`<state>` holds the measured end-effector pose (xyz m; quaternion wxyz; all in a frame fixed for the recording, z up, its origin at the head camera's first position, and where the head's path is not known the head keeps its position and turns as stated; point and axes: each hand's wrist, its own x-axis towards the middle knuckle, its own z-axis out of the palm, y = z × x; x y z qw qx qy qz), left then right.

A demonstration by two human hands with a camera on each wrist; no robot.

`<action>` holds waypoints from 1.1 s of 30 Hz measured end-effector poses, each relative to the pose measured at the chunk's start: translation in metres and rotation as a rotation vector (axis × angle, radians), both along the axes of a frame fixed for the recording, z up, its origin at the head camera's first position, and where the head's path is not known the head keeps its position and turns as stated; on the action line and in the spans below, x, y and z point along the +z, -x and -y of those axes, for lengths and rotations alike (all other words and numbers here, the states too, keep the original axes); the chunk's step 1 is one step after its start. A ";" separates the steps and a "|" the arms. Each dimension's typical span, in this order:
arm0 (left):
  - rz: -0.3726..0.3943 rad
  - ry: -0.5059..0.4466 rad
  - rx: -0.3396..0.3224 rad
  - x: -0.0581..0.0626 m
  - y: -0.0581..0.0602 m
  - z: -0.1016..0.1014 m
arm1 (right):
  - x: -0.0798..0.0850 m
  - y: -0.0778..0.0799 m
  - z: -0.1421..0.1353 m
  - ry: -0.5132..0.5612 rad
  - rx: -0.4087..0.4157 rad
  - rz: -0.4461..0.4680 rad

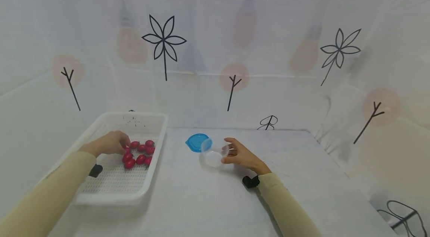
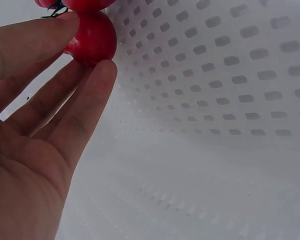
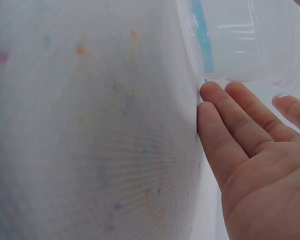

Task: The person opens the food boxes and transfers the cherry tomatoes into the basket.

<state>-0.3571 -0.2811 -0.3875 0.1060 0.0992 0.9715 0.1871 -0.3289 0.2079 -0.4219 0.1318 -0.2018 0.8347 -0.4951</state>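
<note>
Inside the white basket [image 1: 158, 170], my left hand [image 1: 109, 143] reaches down at several cherry tomatoes [image 1: 130, 164]. In the left wrist view, thumb and fingers pinch a round red cherry tomato [image 2: 95, 40], with another cherry tomato and a green stem just above it. On the table, my right hand [image 1: 243, 156] is beside a clear plastic cup [image 1: 213, 158] that stands upright. Its thumb and fingers spread at the cup's right side, fairly straight in the right wrist view, fingertips right at the cup's wall [image 3: 235, 45].
A blue lid [image 1: 197, 142] lies flat just behind and left of the cup. The basket has raised walls and a perforated floor [image 2: 230, 65]. White cloth covers the table [image 1: 195, 199], and a patterned curtain [image 1: 198, 95] hangs behind it.
</note>
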 end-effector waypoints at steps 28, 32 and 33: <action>-0.166 -0.064 -0.146 0.019 -0.013 -0.027 | -0.025 0.012 -0.010 -0.015 -0.038 0.002; -0.192 -0.067 -0.156 0.029 -0.023 -0.036 | -0.019 0.009 -0.019 -0.047 -0.047 -0.011; -0.197 -0.067 -0.155 0.030 -0.026 -0.037 | -0.017 0.008 -0.022 -0.056 -0.048 -0.016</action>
